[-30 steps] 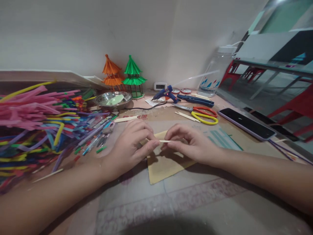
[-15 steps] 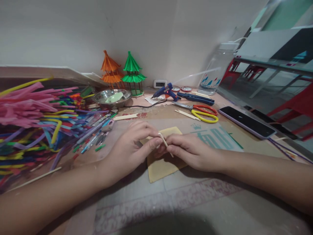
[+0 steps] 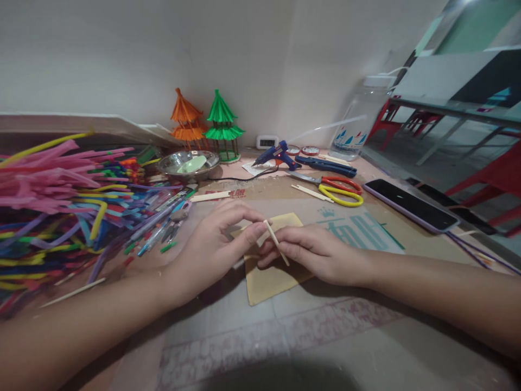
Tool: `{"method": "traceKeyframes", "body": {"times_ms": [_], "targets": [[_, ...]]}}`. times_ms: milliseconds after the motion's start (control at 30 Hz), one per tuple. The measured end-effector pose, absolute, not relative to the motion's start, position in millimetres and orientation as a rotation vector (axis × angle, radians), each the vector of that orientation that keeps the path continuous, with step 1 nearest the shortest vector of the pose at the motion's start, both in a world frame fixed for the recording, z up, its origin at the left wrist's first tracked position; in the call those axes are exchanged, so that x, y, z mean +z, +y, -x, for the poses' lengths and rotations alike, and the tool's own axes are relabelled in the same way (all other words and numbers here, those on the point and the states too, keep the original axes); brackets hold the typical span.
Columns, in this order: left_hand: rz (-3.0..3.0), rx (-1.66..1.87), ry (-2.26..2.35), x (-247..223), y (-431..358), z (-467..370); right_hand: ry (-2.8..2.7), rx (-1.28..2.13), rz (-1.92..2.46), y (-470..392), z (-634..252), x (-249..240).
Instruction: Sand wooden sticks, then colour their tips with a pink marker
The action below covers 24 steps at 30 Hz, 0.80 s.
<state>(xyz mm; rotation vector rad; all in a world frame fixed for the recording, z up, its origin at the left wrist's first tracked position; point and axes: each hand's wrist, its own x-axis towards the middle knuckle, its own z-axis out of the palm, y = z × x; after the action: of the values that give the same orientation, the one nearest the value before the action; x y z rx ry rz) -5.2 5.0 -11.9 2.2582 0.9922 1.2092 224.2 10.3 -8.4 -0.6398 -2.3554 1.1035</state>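
Observation:
A thin pale wooden stick (image 3: 272, 232) slants between my hands over a square yellow sheet (image 3: 260, 285). The fingers of my right hand (image 3: 321, 250) pinch the stick near its middle. My left hand (image 3: 222, 239) has its thumb and index finger bent together at the upper end of the stick; whether something else is between them is hidden. Part of the yellow sheet lies under both hands, on the covered table.
Colourful pipe cleaners (image 3: 44, 179) pile up at the left. Behind stand a metal bowl (image 3: 189, 165), orange (image 3: 186, 117) and green (image 3: 222, 122) pagoda models, a glue gun (image 3: 277, 156) and a bottle (image 3: 354, 117). Scissors (image 3: 340, 190) and a phone (image 3: 411, 205) lie at the right.
The stick shows a little more of its length between my hands. My left fingertips have shifted slightly, and the whole view has moved a little.

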Motion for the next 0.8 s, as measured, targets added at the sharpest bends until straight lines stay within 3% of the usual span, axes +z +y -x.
{"method": "traceKeyframes", "body": {"times_ms": [333,467,633,800], "targets": [[-2.404,1.131,1.015,-4,9,11,-2.251,1.108,0.737,10,-226,-4],[-2.615,0.994,1.273,1,35,27,-2.264,0.506,0.931,35,-246,9],[-2.841,0.405,1.666,8,71,58,-2.392,-0.115,1.231,85,-280,-1],[-2.870,0.114,1.838,9,79,75,-2.524,-0.545,1.091,98,-287,-21]]}}
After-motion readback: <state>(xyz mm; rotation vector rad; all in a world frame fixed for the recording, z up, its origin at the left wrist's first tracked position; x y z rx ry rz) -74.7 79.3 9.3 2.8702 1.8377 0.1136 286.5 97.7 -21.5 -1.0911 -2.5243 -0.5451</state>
